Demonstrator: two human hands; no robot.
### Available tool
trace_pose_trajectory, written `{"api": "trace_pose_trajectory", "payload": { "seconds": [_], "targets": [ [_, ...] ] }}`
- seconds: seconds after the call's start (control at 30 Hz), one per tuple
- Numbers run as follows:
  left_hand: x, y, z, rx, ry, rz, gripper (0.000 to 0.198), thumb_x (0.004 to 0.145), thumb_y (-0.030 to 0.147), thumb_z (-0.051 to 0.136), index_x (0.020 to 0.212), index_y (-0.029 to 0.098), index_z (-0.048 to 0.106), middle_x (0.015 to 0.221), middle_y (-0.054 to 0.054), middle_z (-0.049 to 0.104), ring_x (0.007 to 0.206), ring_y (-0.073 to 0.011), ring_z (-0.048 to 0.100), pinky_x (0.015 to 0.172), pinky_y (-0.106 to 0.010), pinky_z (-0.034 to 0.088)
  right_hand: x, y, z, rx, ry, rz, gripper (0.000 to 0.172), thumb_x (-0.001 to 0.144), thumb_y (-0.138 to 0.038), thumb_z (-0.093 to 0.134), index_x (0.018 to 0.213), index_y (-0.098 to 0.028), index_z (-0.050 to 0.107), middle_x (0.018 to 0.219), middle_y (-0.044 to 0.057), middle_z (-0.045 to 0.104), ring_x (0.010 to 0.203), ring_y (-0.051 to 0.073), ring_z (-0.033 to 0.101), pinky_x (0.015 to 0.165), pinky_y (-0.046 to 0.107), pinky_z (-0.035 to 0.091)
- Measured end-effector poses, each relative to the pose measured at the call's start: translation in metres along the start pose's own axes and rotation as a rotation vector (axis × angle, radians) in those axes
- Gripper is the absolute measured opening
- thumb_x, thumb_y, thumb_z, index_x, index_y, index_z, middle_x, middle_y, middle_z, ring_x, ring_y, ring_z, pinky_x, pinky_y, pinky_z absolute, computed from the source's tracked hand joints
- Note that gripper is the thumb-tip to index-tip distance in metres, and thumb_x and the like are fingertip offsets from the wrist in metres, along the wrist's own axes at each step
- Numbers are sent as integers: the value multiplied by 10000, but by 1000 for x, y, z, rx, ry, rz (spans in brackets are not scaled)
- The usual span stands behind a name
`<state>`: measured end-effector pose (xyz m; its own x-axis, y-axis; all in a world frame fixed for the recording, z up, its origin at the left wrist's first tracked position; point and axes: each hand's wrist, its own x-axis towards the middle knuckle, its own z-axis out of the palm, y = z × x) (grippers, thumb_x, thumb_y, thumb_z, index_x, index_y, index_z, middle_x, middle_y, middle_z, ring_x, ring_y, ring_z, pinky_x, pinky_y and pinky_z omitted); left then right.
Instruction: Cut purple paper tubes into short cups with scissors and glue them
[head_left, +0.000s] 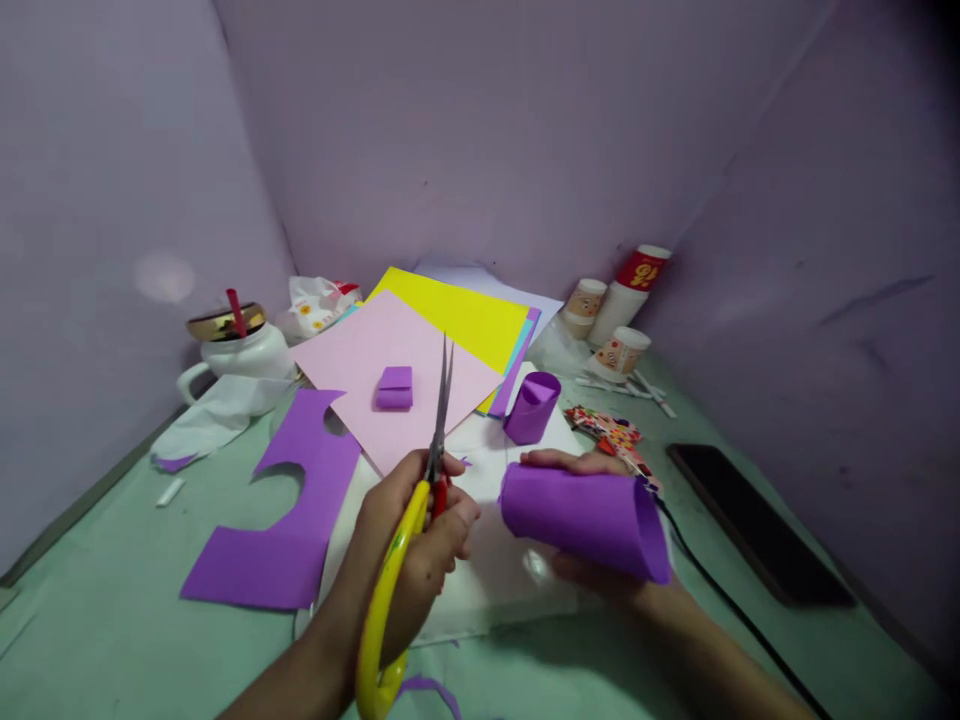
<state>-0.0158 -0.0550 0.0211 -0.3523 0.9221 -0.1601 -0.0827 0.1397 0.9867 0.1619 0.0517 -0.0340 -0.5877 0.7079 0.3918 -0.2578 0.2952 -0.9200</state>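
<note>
My left hand is closed round a pair of scissors with yellow handles. Their narrow blades point up and away from me, nearly together. In my right hand lies a purple paper tube, tilted sideways, with an open end toward the lower right. Beyond it stands a smaller purple paper roll. A folded purple paper piece rests on a pink sheet. Left of my left hand is a purple sheet with rounded cut-outs.
Yellow paper and other sheets lie at the back. A white mug and tissue are on the left. On the right are paper cups, a dark phone and a black cable. A purple scrap lies in front.
</note>
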Motion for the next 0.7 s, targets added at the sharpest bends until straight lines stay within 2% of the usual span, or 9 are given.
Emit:
{"api": "trace_pose_trajectory", "payload": {
  "seconds": [0.13, 0.23, 0.33, 0.4, 0.5, 0.6, 0.63, 0.7],
  "targets": [
    [5, 0, 2, -26, -18, 23, 304, 789, 389, 630, 980, 224, 462, 644, 82, 500, 455, -76, 474, 417, -210, 374, -5, -8, 8, 113, -163, -20, 619, 616, -197, 847, 1135, -359, 553, 1230, 42, 599, 1170, 290, 562, 979, 475, 464],
    [7, 3, 2, -14, -27, 64, 333, 749, 329, 675, 990, 223, 471, 721, 66, 542, 495, -72, 486, 451, -215, 402, -7, -14, 12, 165, -250, 28, 609, 611, -166, 829, 1129, -354, 569, 1204, 49, 614, 1153, 293, 576, 971, 484, 463],
    [9, 2, 4, -33, -60, 93, 286, 736, 242, 662, 950, 221, 474, 709, 63, 552, 528, -82, 498, 471, -212, 408, -8, -17, 14, 200, -296, 42, 597, 628, -136, 796, 1136, -348, 564, 1208, 50, 613, 1149, 279, 580, 953, 462, 477],
    [9, 1, 5, -38, -40, 105, 222, 749, 195, 622, 909, 226, 471, 656, 80, 520, 522, -85, 494, 477, -209, 410, -9, -16, 14, 197, -292, 30, 605, 624, -145, 803, 1142, -342, 561, 1216, 54, 610, 1158, 279, 573, 954, 455, 477],
    [9, 1, 2, 85, 121, 156, 157, 760, 177, 582, 869, 237, 485, 623, 88, 493, 489, -83, 478, 465, -200, 402, -10, -10, 11, 139, -269, -4, 635, 601, -166, 834, 1145, -346, 560, 1228, 53, 607, 1163, 281, 566, 971, 455, 463],
    [11, 7, -11, 385, 366, 264, 136, 773, 219, 576, 886, 251, 508, 647, 66, 524, 516, -112, 514, 506, -222, 409, -9, -3, 9, 93, -239, -51, 640, 594, -190, 851, 1136, -362, 558, 1229, 37, 607, 1181, 278, 555, 1009, 466, 436],
    [12, 11, -17, 513, 443, 291, 166, 771, 242, 586, 921, 256, 517, 686, 47, 556, 560, -134, 550, 547, -241, 418, -8, -1, 9, 98, -220, -76, 633, 593, -219, 856, 1131, -365, 557, 1210, 32, 614, 1191, 280, 548, 1036, 480, 411],
    [13, 19, -30, 718, 552, 245, 288, 760, 320, 621, 1026, 273, 520, 793, 0, 618, 673, -199, 608, 623, -289, 421, -7, 4, 9, 144, -165, -95, 625, 600, -300, 857, 1133, -372, 539, 1189, 32, 620, 1194, 287, 552, 1041, 499, 410]
  ]
}}
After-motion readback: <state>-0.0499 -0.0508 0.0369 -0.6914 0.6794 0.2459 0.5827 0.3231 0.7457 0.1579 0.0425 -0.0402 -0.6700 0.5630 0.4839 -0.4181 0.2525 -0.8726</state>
